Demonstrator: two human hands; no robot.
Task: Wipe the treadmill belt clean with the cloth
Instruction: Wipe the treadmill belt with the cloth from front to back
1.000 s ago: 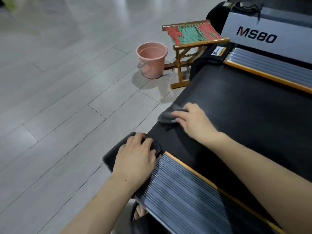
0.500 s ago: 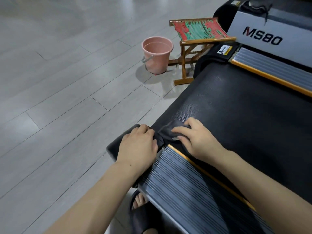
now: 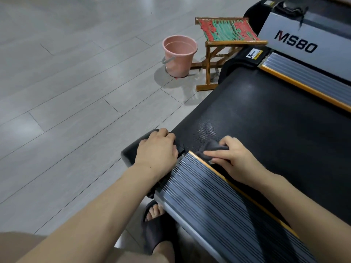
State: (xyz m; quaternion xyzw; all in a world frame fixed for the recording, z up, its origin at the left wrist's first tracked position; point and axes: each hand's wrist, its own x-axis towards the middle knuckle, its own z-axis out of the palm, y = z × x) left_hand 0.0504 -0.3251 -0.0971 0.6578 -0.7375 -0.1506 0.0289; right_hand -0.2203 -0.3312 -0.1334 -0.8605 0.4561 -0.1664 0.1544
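Observation:
The black treadmill belt (image 3: 266, 120) runs from the near end toward the upper right. A small dark grey cloth (image 3: 212, 148) lies bunched on the belt's near corner, against the orange-edged ribbed side rail (image 3: 218, 196). My right hand (image 3: 235, 158) holds the cloth, fingers curled over it. My left hand (image 3: 157, 149) rests on the treadmill's black rear end cap (image 3: 131, 150), fingers bent over its edge.
A pink bucket (image 3: 179, 56) and a small wooden folding stool (image 3: 226, 46) with a red and green woven seat stand on the grey plank floor beside the treadmill. The motor cover marked MS80 (image 3: 296, 42) sits at the upper right. My sandalled foot (image 3: 155, 221) is under the rail.
My right hand has dragged the cloth back along the belt toward me, to the near corner by the side rail. My left hand has stayed on the end cap.

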